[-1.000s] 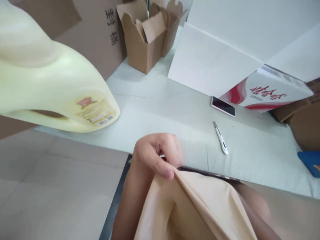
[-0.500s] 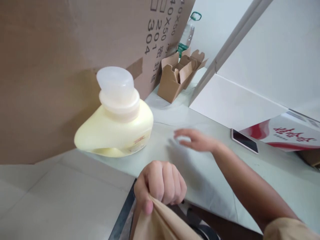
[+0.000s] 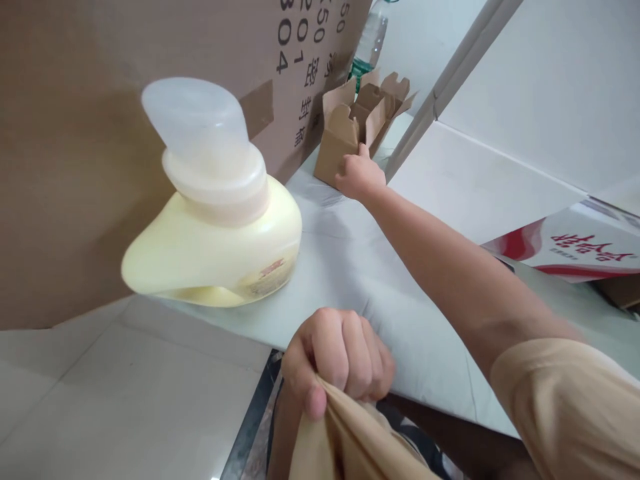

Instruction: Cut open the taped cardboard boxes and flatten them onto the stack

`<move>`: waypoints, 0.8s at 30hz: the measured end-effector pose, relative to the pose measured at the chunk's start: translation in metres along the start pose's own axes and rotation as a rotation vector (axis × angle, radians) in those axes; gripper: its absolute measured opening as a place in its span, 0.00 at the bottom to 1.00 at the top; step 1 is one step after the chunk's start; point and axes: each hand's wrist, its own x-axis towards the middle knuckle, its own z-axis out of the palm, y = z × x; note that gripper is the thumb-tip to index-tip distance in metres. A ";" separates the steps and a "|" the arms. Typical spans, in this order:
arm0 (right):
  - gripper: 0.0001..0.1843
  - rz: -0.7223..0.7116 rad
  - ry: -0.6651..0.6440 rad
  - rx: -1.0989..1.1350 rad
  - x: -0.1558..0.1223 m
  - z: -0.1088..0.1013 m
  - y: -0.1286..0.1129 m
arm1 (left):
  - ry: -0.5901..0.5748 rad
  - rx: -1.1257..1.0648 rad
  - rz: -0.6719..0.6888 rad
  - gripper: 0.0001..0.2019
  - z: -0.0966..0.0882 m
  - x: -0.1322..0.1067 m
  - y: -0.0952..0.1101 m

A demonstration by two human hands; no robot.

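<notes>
My left hand (image 3: 337, 360) is closed in a fist near the table's front edge, gripping a fold of tan cloth (image 3: 350, 440) that hangs below it. My right arm stretches far across the white table (image 3: 350, 267). My right hand (image 3: 359, 175) rests against the near side of a small open brown cardboard box (image 3: 345, 130) at the back, its fingers mostly hidden behind the knuckles. A large pale yellow plastic jug (image 3: 215, 233) with a translucent white cap stands at the left, just left of my arm.
A tall brown carton (image 3: 125, 100) with printed numbers fills the left and back. White board panels (image 3: 525, 100) lean at the right, above a white and red printed box (image 3: 575, 250). A clear bottle (image 3: 367, 40) stands behind the small boxes. Pale floor tiles lie at lower left.
My right hand has reached forward from mid-table to the small brown box. The view has moved closer to the jug. My left hand keeps its grip on the cloth.
</notes>
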 end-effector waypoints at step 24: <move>0.11 -0.104 0.148 0.599 -0.400 -0.054 0.143 | -0.182 -0.106 -0.057 0.21 0.026 0.077 -0.025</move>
